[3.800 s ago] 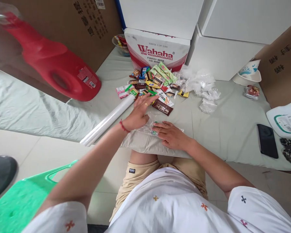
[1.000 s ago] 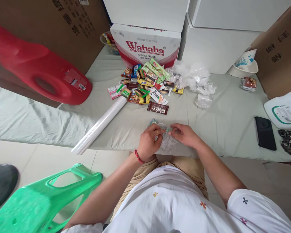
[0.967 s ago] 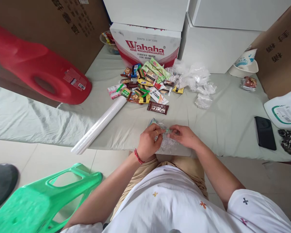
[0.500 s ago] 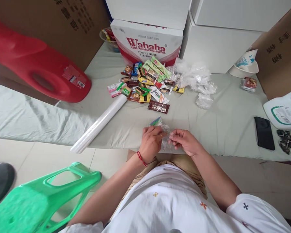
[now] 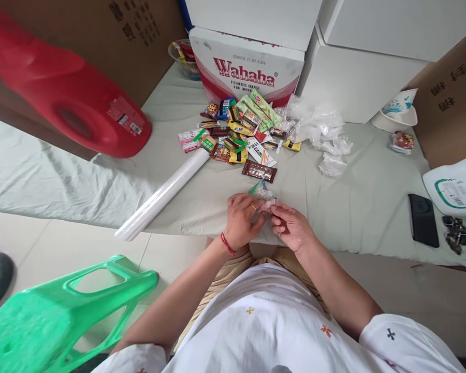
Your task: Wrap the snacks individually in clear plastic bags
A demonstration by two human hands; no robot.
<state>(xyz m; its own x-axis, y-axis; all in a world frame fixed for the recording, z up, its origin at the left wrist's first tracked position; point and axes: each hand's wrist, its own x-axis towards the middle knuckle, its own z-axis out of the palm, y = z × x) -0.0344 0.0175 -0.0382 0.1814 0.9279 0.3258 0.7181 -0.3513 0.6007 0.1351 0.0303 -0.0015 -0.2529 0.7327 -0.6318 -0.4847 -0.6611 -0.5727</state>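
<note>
While a box (image 5: pixel 246 70) reading "Wahaha PURIFIED WATER" is standing beyond them, the right fingers (image 5: pixel 281 210) are pinching a crumpled, clear wrapper (image 5: pixel 264 192) edged green and blue; left fingers (image 5: pixel 239 202) are lying over it, grip hidden.

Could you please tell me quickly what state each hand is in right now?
Left hand: on the clear plastic; whether it grips cannot be told.
Right hand: closed, holding the clear plastic between thumb and fingertips.

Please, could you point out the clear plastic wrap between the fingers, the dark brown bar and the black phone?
Clear plastic wrap (image 5: pixel 264 194): head view, its crumpled visible part.
Dark brown bar (image 5: pixel 259 171): head view, its middle.
Black phone (image 5: pixel 423 220): head view, its middle.
</note>
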